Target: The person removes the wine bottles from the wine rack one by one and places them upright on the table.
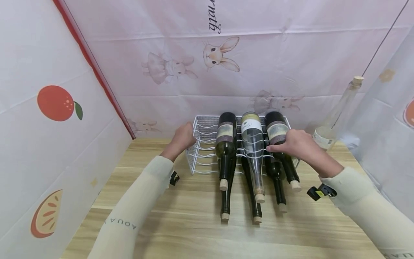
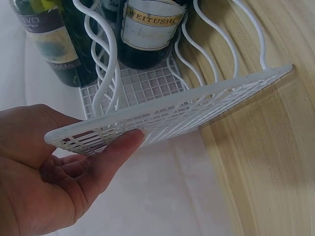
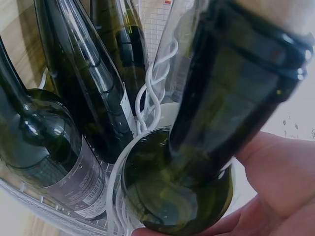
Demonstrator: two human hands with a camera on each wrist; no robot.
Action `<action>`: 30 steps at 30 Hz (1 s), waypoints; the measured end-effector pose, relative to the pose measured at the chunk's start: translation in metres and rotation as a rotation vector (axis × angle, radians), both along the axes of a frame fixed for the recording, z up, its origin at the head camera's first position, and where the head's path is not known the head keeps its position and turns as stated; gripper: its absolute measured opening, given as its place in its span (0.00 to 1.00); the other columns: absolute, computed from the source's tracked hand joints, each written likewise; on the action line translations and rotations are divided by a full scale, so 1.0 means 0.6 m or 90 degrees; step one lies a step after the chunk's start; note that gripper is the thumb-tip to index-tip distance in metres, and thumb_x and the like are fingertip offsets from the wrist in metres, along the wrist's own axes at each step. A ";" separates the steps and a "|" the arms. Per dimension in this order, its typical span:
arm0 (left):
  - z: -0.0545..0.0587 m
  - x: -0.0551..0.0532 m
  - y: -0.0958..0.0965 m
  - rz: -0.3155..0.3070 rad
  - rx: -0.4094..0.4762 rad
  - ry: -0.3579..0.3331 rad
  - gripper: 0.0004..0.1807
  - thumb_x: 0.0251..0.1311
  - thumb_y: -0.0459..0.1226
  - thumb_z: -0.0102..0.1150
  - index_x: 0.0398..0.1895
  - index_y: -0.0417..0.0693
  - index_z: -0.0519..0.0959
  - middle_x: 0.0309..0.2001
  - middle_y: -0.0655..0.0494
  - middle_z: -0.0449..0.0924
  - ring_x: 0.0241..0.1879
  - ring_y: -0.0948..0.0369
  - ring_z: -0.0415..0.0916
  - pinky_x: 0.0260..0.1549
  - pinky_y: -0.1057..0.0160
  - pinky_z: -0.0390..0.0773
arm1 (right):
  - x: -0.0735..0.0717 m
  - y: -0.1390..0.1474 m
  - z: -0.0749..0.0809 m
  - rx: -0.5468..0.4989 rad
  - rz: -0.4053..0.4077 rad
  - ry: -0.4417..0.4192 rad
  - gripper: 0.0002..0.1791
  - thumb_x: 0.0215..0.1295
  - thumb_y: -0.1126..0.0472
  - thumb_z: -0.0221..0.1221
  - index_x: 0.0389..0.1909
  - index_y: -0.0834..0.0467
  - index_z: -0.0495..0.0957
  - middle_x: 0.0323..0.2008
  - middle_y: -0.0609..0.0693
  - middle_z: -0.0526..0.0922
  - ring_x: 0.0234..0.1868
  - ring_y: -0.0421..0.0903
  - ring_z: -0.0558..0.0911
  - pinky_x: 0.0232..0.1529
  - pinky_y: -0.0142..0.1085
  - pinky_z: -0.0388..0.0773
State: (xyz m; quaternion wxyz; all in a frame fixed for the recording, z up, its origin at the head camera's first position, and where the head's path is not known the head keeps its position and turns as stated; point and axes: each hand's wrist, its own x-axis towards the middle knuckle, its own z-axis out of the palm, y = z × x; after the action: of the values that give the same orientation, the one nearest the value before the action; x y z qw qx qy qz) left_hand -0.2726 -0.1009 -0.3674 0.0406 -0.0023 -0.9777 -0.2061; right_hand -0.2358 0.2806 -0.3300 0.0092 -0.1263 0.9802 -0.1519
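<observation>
A white wire wine rack stands on the table, holding dark and clear corked bottles in two tiers. My left hand grips the upper edge of its left mesh panel, thumb against the outside. My right hand holds a dark green wine bottle around its body, in the top tier at the right. That bottle's neck slants toward me and rightward. Beside it lie a clear bottle with a white label and another dark bottle. Lower down, several dark bottles point their corks at me.
A tall clear corked bottle stands upright beyond my right hand, near the back curtain. The wooden table extends in front of the rack. White printed sheets hang at the sides.
</observation>
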 end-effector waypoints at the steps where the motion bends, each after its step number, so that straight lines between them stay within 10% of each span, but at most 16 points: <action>1: 0.000 0.000 0.000 0.001 0.000 0.000 0.21 0.53 0.24 0.58 0.53 0.32 0.73 0.44 0.41 0.81 0.39 0.50 0.79 0.40 0.55 0.87 | 0.000 0.000 0.000 -0.002 0.000 0.003 0.35 0.51 0.29 0.71 0.15 0.55 0.70 0.17 0.50 0.73 0.21 0.50 0.74 0.19 0.38 0.68; 30: -0.001 0.004 -0.001 -0.005 0.017 0.002 0.25 0.53 0.24 0.59 0.57 0.31 0.71 0.44 0.40 0.80 0.40 0.48 0.80 0.39 0.55 0.88 | 0.012 0.025 -0.003 -0.162 -0.055 0.024 0.27 0.55 0.42 0.72 0.34 0.63 0.77 0.23 0.52 0.79 0.23 0.48 0.75 0.21 0.37 0.70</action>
State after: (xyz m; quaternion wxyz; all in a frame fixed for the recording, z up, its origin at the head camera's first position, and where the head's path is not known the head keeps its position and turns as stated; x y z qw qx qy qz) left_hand -0.2705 -0.1013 -0.3681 0.0410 -0.0057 -0.9747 -0.2195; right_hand -0.2286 0.2956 -0.3318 -0.0318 -0.0872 0.9575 -0.2732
